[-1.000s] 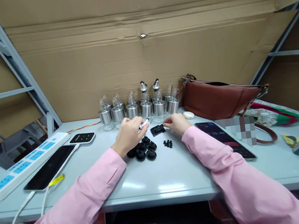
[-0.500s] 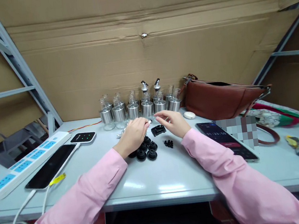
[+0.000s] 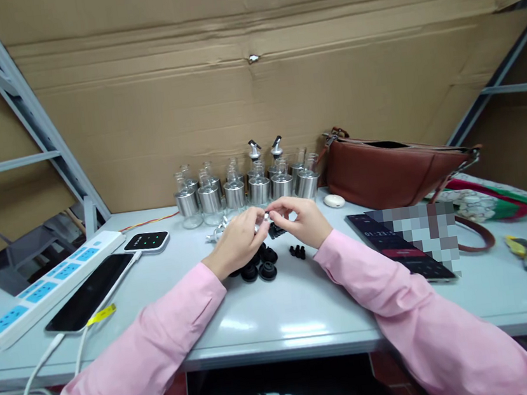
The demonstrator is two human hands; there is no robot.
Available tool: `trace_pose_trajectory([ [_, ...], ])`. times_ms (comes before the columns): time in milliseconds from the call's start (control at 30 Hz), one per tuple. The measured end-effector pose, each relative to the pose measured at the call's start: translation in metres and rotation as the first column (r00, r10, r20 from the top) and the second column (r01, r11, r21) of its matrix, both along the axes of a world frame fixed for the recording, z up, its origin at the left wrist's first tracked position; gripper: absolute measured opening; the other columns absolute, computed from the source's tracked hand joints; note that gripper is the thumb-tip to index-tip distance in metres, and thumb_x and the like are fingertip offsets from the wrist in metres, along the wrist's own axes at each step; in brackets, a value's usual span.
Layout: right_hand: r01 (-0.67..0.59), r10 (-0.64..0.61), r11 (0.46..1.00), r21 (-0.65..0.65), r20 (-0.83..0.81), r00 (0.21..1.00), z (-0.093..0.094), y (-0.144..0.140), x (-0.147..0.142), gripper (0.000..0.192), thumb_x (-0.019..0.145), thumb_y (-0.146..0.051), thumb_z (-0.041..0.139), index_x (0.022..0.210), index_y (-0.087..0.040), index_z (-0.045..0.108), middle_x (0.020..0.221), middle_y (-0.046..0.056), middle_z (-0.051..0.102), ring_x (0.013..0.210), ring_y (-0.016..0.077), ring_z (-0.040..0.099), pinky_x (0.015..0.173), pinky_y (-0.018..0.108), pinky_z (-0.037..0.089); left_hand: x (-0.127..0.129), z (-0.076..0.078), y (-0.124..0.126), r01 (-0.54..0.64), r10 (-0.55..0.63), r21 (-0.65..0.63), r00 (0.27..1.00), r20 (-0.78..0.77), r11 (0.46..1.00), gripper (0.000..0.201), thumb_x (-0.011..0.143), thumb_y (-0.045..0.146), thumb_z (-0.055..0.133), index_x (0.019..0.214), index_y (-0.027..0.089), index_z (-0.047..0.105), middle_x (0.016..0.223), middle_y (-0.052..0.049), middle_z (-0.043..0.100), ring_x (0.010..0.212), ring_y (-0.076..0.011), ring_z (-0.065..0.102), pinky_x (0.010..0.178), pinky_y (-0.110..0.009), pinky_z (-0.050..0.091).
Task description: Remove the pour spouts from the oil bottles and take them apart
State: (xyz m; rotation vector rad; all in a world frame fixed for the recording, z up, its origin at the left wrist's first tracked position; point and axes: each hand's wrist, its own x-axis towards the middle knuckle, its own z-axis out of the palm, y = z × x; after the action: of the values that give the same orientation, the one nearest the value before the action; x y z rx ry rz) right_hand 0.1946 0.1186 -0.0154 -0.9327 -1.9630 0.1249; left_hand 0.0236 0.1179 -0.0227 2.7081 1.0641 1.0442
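My left hand point(image 3: 237, 242) is closed in a pinch on a small silvery-white part point(image 3: 266, 217), mostly hidden by the fingers. Against its other end press the thumb and forefinger of my right hand point(image 3: 305, 221); whether they grip a separate piece is too small to see. Below my left hand lie several round black stoppers point(image 3: 267, 270), some covered by it. Beside its knuckles are shiny metal pieces point(image 3: 217, 232), partly hidden. Black strip-like pieces point(image 3: 276, 230) show under my right fingers, and a little cluster of small black parts point(image 3: 298, 252) lies nearer me.
Glass bottles with steel bands point(image 3: 210, 197) stand in rows at the back, two with pourers point(image 3: 277, 146). Right are a white oval case point(image 3: 334, 201), brown bag point(image 3: 385, 173) and tablet point(image 3: 395, 252). Left are a power strip point(image 3: 53, 287), phone point(image 3: 90, 294) and small device point(image 3: 147, 242).
My right hand has moved left to meet my left hand, its fingers closing at the small part. The black strip-like pieces are now more covered.
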Motion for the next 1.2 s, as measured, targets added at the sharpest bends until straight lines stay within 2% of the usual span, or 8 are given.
trace_pose_trajectory([
  [100, 0.0, -0.001, 1.0, 0.017, 0.013, 1.0, -0.001, -0.001, -0.001, 0.019, 0.081, -0.027, 0.048, 0.073, -0.015, 0.061, 0.064, 0.002, 0.062, 0.053, 0.0094, 0.049, 0.054, 0.021, 0.039, -0.001, 0.003, -0.003, -0.051, 0.055, 0.08, 0.997, -0.054, 0.995, 0.022, 0.088, 0.038, 0.046, 0.092, 0.016, 0.045, 0.086, -0.004, 0.057, 0.075, -0.0174, 0.055, 0.067, -0.029, 0.042],
  [233, -0.024, 0.025, 0.999, 0.023, -0.016, 1.0, -0.002, -0.002, -0.002, 0.019, 0.082, -0.028, 0.048, 0.088, -0.015, 0.061, 0.071, 0.003, 0.063, 0.058, 0.0103, 0.053, 0.056, 0.021, 0.042, 0.0, 0.006, -0.006, -0.03, 0.05, 0.152, 0.99, -0.135, 0.988, 0.014, 0.093, 0.026, 0.037, 0.09, 0.017, 0.047, 0.083, -0.004, 0.06, 0.076, -0.0183, 0.057, 0.07, -0.031, 0.041],
  [467, -0.041, 0.043, 0.995, 0.09, -0.01, 0.999, 0.001, -0.007, -0.004, 0.019, 0.081, -0.026, 0.048, 0.088, -0.016, 0.061, 0.068, 0.002, 0.061, 0.056, 0.0102, 0.05, 0.056, 0.022, 0.042, 0.001, 0.01, -0.013, -0.077, 0.078, 0.029, 0.997, -0.025, 0.997, 0.01, 0.09, 0.027, 0.036, 0.093, 0.018, 0.041, 0.068, 0.0, 0.058, 0.057, -0.0156, 0.057, 0.051, -0.024, 0.035],
  [600, -0.084, 0.08, 0.992, 0.091, 0.045, 0.996, 0.001, -0.008, -0.005, 0.018, 0.082, -0.027, 0.048, 0.083, -0.016, 0.062, 0.069, 0.002, 0.061, 0.057, 0.0102, 0.05, 0.057, 0.022, 0.04, 0.0, 0.009, -0.012, -0.089, 0.095, 0.074, 0.992, -0.08, 0.993, 0.006, 0.083, 0.022, 0.041, 0.088, 0.019, 0.039, 0.07, -0.001, 0.058, 0.059, -0.0167, 0.057, 0.052, -0.025, 0.036],
  [700, -0.103, 0.097, 0.992, 0.075, 0.079, 0.992, 0.0, -0.008, -0.005, 0.017, 0.081, -0.025, 0.048, 0.08, -0.016, 0.063, 0.067, 0.002, 0.06, 0.056, 0.0097, 0.048, 0.057, 0.021, 0.039, -0.001, 0.008, -0.01, -0.081, 0.101, 0.151, 0.987, -0.124, 0.985, 0.003, 0.08, 0.02, 0.042, 0.082, 0.019, 0.04, 0.071, -0.002, 0.059, 0.063, -0.0178, 0.056, 0.062, -0.028, 0.041],
  [833, -0.132, 0.129, 0.991, 0.036, 0.084, 0.988, -0.001, -0.008, -0.005, 0.018, 0.079, -0.023, 0.048, 0.077, -0.014, 0.063, 0.064, 0.001, 0.059, 0.054, 0.0092, 0.047, 0.056, 0.02, 0.038, -0.001, 0.008, -0.009, -0.076, 0.097, 0.198, 0.99, -0.099, 0.977, 0.005, 0.077, 0.021, 0.044, 0.081, 0.019, 0.041, 0.071, -0.002, 0.061, 0.063, -0.017, 0.055, 0.072, -0.031, 0.041],
  [1067, -0.13, 0.14, 0.986, -0.105, 0.096, 0.985, 0.0, -0.01, -0.007, 0.014, 0.07, -0.02, 0.046, 0.065, -0.014, 0.058, 0.055, -0.001, 0.053, 0.051, 0.0086, 0.045, 0.053, 0.019, 0.035, -0.001, 0.003, -0.005, -0.006, 0.054, 0.246, 0.981, -0.188, 0.969, 0.003, 0.079, 0.021, 0.043, 0.081, 0.019, 0.042, 0.064, 0.001, 0.061, 0.055, -0.0144, 0.053, 0.074, -0.03, 0.039],
  [1200, -0.115, 0.13, 0.981, -0.155, 0.092, 0.987, -0.002, -0.009, -0.008, 0.01, 0.066, -0.021, 0.045, 0.061, -0.015, 0.05, 0.052, -0.002, 0.048, 0.049, 0.0083, 0.042, 0.052, 0.019, 0.033, 0.0, 0.001, -0.003, -0.006, 0.082, 0.316, 0.97, -0.227, 0.949, 0.004, 0.079, 0.021, 0.045, 0.081, 0.018, 0.045, 0.069, -0.001, 0.062, 0.058, -0.015, 0.053, 0.072, -0.029, 0.039],
])
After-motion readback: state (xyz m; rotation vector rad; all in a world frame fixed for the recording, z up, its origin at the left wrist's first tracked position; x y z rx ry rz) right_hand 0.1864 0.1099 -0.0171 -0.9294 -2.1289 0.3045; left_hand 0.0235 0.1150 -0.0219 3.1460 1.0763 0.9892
